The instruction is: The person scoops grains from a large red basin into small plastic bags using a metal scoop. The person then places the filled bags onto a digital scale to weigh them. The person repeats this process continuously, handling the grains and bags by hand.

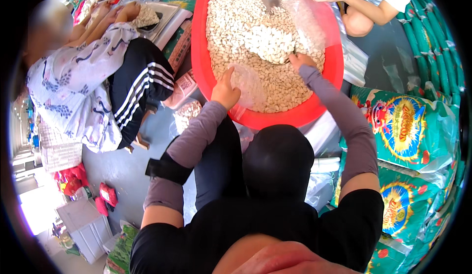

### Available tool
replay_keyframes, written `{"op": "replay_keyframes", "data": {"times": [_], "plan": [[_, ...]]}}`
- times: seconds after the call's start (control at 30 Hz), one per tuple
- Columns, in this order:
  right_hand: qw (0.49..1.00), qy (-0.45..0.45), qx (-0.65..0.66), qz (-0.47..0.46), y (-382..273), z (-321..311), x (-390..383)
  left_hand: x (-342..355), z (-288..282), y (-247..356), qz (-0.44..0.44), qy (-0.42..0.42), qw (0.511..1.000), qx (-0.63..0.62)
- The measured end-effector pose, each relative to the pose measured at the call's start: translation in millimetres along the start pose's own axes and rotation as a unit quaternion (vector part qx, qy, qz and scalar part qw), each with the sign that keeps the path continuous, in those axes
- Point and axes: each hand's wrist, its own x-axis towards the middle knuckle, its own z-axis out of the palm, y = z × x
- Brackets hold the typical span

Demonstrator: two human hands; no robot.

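Note:
A big red oval tub (pixel 199 53) in front of me is filled with pale flat seeds (pixel 223 33) that look like pumpkin seeds. My left hand (pixel 226 91), over the tub's near left rim, grips a clear plastic bag (pixel 247 88) that hangs over the seeds. Above the seeds on the right, my right hand (pixel 301 61) closes on a scoop's handle. A heap of seeds (pixel 269 43) covers most of that scoop, so only a little of its edge shows.
Across the tub, another person's hands hold a metal scoop (pixel 270 0) and a clear bag (pixel 305 16). At left, a seated person works at a scale with a tray of seeds (pixel 146 16). Green printed sacks (pixel 393 126) are stacked at my right.

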Motion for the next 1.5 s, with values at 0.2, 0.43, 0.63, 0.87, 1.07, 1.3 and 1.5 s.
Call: {"op": "replay_keyframes", "data": {"times": [0.2,0.43,0.63,0.87,1.07,1.3,1.5], "plan": [[0.994,-0.014,-0.019,-0.111,16,-39,-43,17,-2,2,-0.011,-0.026,1.000,0.001],[0.978,-0.096,-0.132,-0.132,23,-39,-93,45,5,34,-0.014,-0.095,0.995,-0.034],[0.984,-0.093,-0.107,-0.110,2,-11,-83,49,38,84,0.111,-0.178,0.975,0.073],[0.991,-0.038,-0.092,-0.086,14,-26,-68,32,41,110,0.065,-0.114,0.967,-0.219],[0.978,-0.057,-0.191,-0.065,-23,-66,-74,26,39,52,0.017,0.062,0.992,-0.104],[0.908,-0.107,-0.308,-0.263,-107,22,-92,34,55,21,-0.176,-0.014,0.984,0.035],[0.793,0.162,-0.393,-0.436,-80,21,-109,14,7,-37,-0.174,0.034,0.984,-0.022]]}}
